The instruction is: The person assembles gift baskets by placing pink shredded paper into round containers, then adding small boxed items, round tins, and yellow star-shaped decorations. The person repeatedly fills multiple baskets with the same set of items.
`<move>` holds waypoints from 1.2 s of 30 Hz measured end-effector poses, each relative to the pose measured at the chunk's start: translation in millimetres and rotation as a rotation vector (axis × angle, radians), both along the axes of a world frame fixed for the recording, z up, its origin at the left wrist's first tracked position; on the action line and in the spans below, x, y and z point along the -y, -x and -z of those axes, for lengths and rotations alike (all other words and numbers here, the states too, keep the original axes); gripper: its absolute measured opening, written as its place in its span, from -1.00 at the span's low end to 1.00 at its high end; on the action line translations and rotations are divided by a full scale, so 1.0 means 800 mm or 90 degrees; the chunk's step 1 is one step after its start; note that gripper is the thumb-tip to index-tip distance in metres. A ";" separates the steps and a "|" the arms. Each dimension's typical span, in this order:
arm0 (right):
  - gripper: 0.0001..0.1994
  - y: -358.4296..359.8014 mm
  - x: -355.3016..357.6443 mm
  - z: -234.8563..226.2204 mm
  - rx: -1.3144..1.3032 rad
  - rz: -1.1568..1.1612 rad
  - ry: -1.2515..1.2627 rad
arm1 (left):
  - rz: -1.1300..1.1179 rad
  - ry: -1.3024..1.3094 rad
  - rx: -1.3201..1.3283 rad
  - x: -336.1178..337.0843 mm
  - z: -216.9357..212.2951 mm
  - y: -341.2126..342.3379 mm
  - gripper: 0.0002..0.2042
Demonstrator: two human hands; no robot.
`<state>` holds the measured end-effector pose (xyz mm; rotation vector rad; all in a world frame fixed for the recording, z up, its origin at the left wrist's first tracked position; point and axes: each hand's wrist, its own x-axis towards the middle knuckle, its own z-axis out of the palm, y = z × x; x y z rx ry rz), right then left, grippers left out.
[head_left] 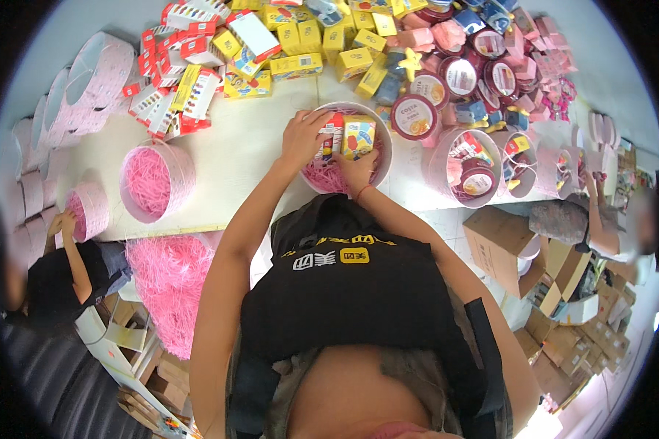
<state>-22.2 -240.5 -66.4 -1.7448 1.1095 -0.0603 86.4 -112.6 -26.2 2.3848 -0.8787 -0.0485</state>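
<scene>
Head view. Both hands were inside a round white gift box (385, 139) standing at the near edge of the worktop (249, 146), its bottom lined with pink shredded paper (328, 178). Left hand (304, 135) closed over a red-and-white carton (332, 136), fingers curled on its top, at the box's left side. Right hand (359, 170) low in the box under a yellow carton (359, 136); fingers hidden in the paper, so grip could not be told. The two cartons stood upright, side by side, touching.

A second round box of pink shred (156, 180) sat further left along the near edge. Yellow cartons (298, 66) and red-and-white cartons (176, 88) were heaped toward the far edge. A round dark-red tin (414, 117) lay just beside the box's right rim. A co-worker's hand (64, 223) rested on a pink box (88, 211) at the left end.
</scene>
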 end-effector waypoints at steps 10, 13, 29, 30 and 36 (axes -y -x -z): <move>-0.18 0.024 0.119 -0.092 0.264 -0.186 0.185 | -0.047 0.006 0.011 0.006 0.003 0.012 -0.41; -0.34 -0.008 0.222 -0.070 0.297 -0.101 0.297 | -0.039 -0.060 0.079 0.029 -0.009 0.022 -0.28; 0.04 -0.090 0.129 -0.062 0.143 -0.946 0.354 | 0.070 -0.125 0.017 0.004 -0.026 0.015 -0.19; 0.10 -0.104 0.129 -0.059 0.099 -0.999 0.349 | 0.072 -0.142 0.012 0.001 -0.033 0.016 -0.17; -0.15 -0.096 0.106 -0.070 0.094 -1.014 0.435 | 0.019 -0.104 -0.004 -0.004 0.002 0.024 -0.08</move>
